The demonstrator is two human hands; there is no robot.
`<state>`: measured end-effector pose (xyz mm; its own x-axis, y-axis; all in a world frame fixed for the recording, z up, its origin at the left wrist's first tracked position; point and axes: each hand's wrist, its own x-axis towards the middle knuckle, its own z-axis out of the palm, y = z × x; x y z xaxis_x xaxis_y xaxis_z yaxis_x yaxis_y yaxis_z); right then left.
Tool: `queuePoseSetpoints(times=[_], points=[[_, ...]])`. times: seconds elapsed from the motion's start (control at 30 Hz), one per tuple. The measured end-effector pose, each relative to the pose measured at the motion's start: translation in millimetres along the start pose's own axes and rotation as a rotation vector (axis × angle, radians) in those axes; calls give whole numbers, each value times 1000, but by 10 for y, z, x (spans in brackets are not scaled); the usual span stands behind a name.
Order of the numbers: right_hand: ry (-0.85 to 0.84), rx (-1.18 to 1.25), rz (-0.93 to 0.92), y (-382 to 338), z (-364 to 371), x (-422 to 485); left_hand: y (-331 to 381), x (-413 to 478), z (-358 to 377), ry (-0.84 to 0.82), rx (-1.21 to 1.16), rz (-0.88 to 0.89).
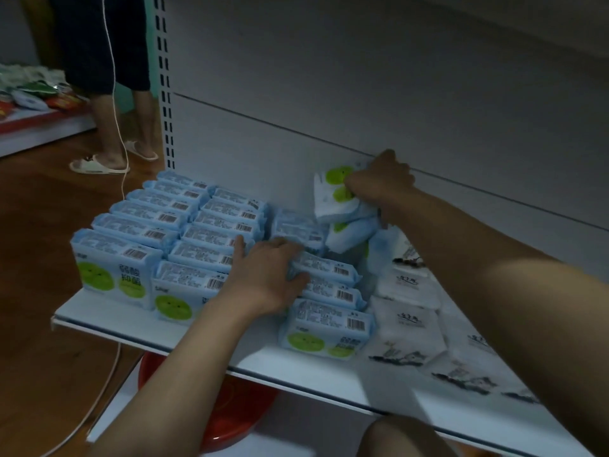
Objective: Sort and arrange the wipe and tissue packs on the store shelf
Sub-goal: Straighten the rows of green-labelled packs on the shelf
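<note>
The right hand (382, 183) is clamped on one blue pack (336, 196), fingers curled round its end, holding it clear of the shelf (296, 367) at the back edge, close to the back panel (296, 110). The left hand (263, 275) lies palm down at mid-shelf, fingers spread and fairly straight, pressing on the third row of wipes (329, 291) and gripping nothing.

Two tidy rows (158, 222) stand on edge from the front left corner to the back. Under the lifted pack, some loose packs (352, 234) lean crooked. White tissues (405, 328) lie flat toward the right, along the front edge.

The likeliest trouble is the grip: the pack is held by one end only, so it may sag or slip and land on the leaning ones, toppling them. Too much sideways push from the left hand could tip the third row like dominoes (its front pack sits near the front edge and might go over). The right forearm crosses low above the tissues and could drag them askew as it pulls back.
</note>
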<state>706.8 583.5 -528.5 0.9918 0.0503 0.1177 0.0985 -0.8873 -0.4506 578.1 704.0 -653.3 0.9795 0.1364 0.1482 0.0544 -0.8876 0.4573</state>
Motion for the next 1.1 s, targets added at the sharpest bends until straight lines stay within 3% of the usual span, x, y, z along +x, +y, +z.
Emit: queuePoseSetpoints(times=[0.13, 0.2, 0.33, 0.47, 0.6, 0.73, 0.93, 1.1], points=[[-64, 156, -128, -28, -270, -225, -13, 67, -41, 140, -488, -63], [-128, 137, -146, 21, -244, -342, -13, 51, -54, 157, -565, -69], [-244, 22, -158, 142, -37, -380, -59, 43, -29, 140, -542, -104], [-243, -198, -180, 255, 192, -288, -77, 40, -31, 174, -216, -64], [-235, -348, -146, 369, 385, -190, -71, 36, 16, 166, -93, -65], [-230, -535, -211, 395, 501, -132, -51, 73, 14, 215, -132, -71], [-334, -607, -210, 285, 355, -12, -53, 121, 20, 243, -217, -71], [-354, -523, -244, 278, 228, -26, -57, 186, -10, 412, -557, -94]])
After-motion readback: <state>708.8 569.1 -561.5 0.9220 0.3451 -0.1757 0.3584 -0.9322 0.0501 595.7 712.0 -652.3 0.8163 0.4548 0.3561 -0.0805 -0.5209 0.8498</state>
